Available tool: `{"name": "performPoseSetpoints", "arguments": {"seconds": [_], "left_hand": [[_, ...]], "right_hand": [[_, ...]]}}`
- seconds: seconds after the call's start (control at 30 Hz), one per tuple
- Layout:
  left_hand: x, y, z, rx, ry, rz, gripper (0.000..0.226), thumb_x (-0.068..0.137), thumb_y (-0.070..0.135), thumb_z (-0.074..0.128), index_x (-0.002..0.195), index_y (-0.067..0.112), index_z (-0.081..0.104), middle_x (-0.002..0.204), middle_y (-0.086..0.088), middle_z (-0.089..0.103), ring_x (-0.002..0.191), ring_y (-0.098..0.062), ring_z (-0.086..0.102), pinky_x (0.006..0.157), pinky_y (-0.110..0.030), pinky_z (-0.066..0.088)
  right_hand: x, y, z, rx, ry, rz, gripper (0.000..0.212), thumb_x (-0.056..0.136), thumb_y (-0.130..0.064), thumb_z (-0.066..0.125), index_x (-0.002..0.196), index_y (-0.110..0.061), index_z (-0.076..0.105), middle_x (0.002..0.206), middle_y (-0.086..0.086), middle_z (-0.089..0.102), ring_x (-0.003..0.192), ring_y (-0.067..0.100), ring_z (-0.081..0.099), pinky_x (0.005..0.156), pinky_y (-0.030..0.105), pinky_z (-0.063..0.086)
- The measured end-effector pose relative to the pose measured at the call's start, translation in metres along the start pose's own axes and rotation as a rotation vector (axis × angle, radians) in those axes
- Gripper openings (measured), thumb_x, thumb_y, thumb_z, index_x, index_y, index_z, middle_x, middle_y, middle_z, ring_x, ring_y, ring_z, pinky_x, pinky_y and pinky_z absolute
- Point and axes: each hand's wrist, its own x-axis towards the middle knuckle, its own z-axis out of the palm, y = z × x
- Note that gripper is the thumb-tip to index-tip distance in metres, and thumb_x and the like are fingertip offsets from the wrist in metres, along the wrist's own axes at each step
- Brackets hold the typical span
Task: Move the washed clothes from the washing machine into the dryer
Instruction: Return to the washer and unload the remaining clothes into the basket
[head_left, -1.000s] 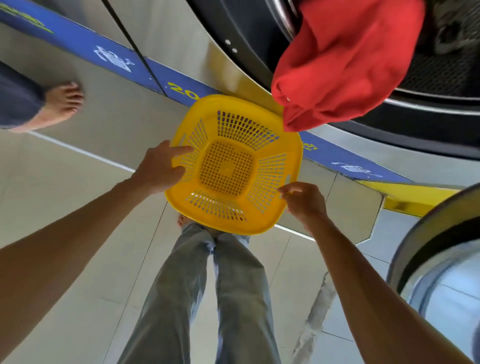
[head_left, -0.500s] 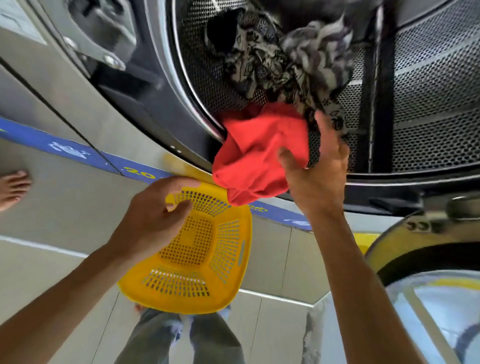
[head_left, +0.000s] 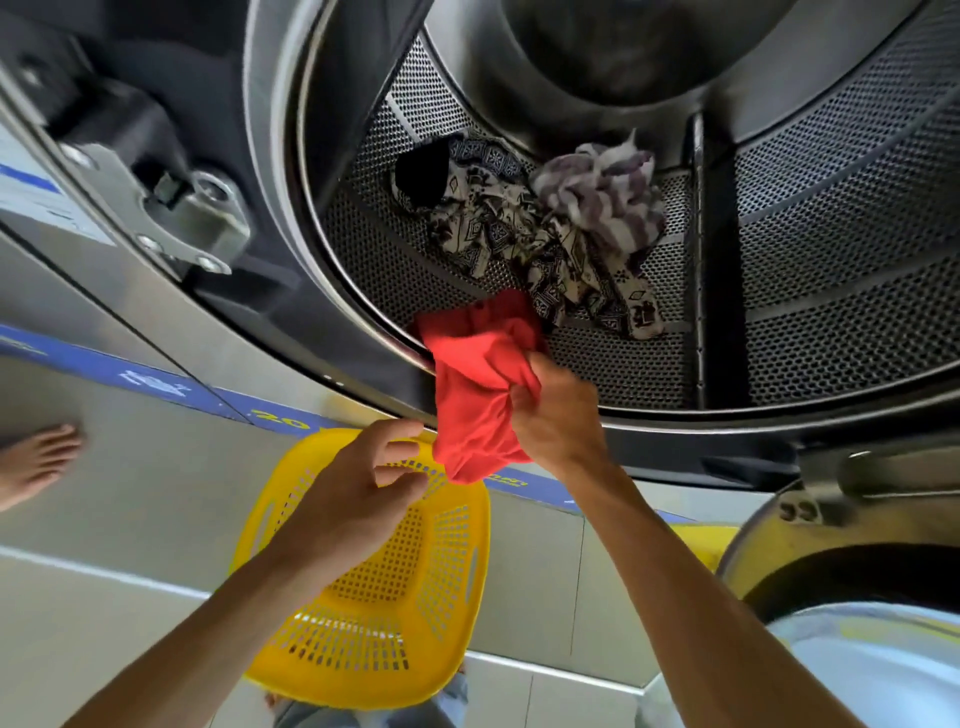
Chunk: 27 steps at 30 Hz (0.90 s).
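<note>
- Your right hand has its fingers curled tight into the red garment, bunching the cloth at the lower lip of the drum opening.
- Your left hand sits at about 8 o'clock from the right one, over the near rim of the yellow basket; its fingers are loosely curled with the thumb up, and whether they actually grip the rim you cannot tell from here.
- The red garment hangs partly out of the washing machine drum, draped over the door seal, and its lower end dangles just above the basket's far edge.
- The basket is a perforated plastic one, tilted, with its open side facing you, just below the drum opening at 6 o'clock from the red cloth.
- Deeper in the drum, at 1 o'clock from your right hand, lies a patterned black-and-cream cloth, touching the top of the red garment.
- A grey-and-white striped cloth is bundled against the patterned one at its 2 o'clock side, on the perforated drum wall.
- The door hinge bracket is at 10 o'clock from the basket, on the machine's front.
- The open round door shows at 4 o'clock, low in the frame's right corner.
- A bare foot of someone stands on the floor at 9 o'clock, well apart from the basket.
</note>
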Motion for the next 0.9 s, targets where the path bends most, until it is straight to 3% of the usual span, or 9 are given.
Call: {"name": "performPoseSetpoints", "arguments": {"seconds": [0.1,0.17,0.3,0.43,0.53,0.63,0.73,0.83,0.9], "left_hand": [[-0.003,0.016,0.000,-0.141,0.002,-0.106,0.038,0.080,0.028,0.071,0.114,0.038,0.058,0.114,0.007,0.068,0.101,-0.007,0.066,0.091,-0.045,0.056],[-0.004,0.025,-0.007,-0.277,0.009,-0.164,0.045,0.078,0.041,0.072,0.121,0.037,0.057,0.114,0.006,0.069,0.104,-0.013,0.068,0.087,-0.050,0.058],[-0.005,0.026,-0.026,-0.639,-0.061,-0.219,0.049,0.080,0.043,0.072,0.127,0.035,0.059,0.116,0.003,0.073,0.104,-0.025,0.070,0.084,-0.051,0.057],[-0.013,-0.008,-0.041,-0.631,0.086,-0.269,0.042,0.072,0.011,0.078,0.113,0.006,0.072,0.102,-0.014,0.076,0.085,-0.027,0.072,0.074,-0.035,0.060],[-0.033,-0.038,-0.049,-0.662,0.107,-0.333,0.052,0.056,0.004,0.084,0.106,0.002,0.073,0.107,-0.020,0.073,0.093,-0.033,0.071,0.087,-0.043,0.058],[-0.058,-0.047,-0.056,-0.494,0.042,-0.333,0.064,0.041,0.018,0.084,0.103,0.006,0.076,0.104,-0.018,0.075,0.099,-0.038,0.070,0.097,-0.053,0.052],[-0.078,-0.037,-0.060,-0.366,-0.188,-0.285,0.049,0.047,0.011,0.080,0.095,0.004,0.076,0.097,-0.022,0.075,0.092,-0.040,0.072,0.089,-0.050,0.056],[-0.086,-0.027,-0.056,-0.165,-0.387,-0.246,0.028,0.057,0.007,0.079,0.084,0.004,0.075,0.081,-0.011,0.076,0.071,-0.025,0.072,0.070,-0.035,0.057],[-0.083,-0.029,-0.055,-0.049,-0.373,-0.248,0.026,0.061,0.008,0.080,0.087,0.011,0.076,0.083,-0.009,0.077,0.073,-0.019,0.071,0.071,-0.032,0.058]], "right_hand": [[-0.003,-0.006,-0.008,0.186,0.060,0.126,0.006,0.091,-0.016,0.059,0.092,-0.012,0.064,0.075,0.007,0.063,0.073,0.025,0.059,0.079,0.043,0.052],[-0.020,-0.020,-0.004,0.361,0.003,0.154,0.004,0.086,-0.019,0.062,0.082,-0.017,0.062,0.068,-0.003,0.058,0.069,0.019,0.055,0.073,0.040,0.052],[-0.085,-0.065,0.028,0.851,-0.239,0.239,0.016,0.077,-0.017,0.062,0.085,-0.023,0.075,0.079,0.000,0.073,0.074,0.012,0.061,0.074,0.030,0.052],[-0.131,-0.080,0.058,0.911,-0.539,0.242,0.023,0.080,-0.026,0.068,0.098,-0.014,0.075,0.093,0.011,0.078,0.090,0.027,0.073,0.090,0.049,0.057],[-0.136,-0.065,0.047,0.879,-0.729,0.233,0.046,0.083,-0.049,0.071,0.101,-0.007,0.074,0.100,-0.005,0.075,0.097,0.013,0.069,0.094,0.034,0.051],[-0.120,-0.052,0.034,0.914,-0.597,0.512,0.048,0.075,-0.065,0.061,0.106,-0.030,0.074,0.109,-0.013,0.075,0.096,0.010,0.073,0.093,0.040,0.055],[-0.090,-0.044,0.042,1.256,-0.560,0.657,0.069,0.077,-0.073,0.063,0.135,-0.035,0.057,0.134,-0.001,0.066,0.108,0.020,0.071,0.090,0.047,0.057],[-0.068,-0.050,0.063,1.464,-0.555,0.788,0.081,0.075,-0.062,0.076,0.142,-0.023,0.051,0.135,0.012,0.064,0.121,0.030,0.064,0.103,0.052,0.050],[-0.063,-0.057,0.074,1.413,-0.447,0.844,0.065,0.083,-0.032,0.080,0.139,-0.015,0.052,0.126,0.017,0.068,0.107,0.033,0.070,0.089,0.050,0.059]]}}
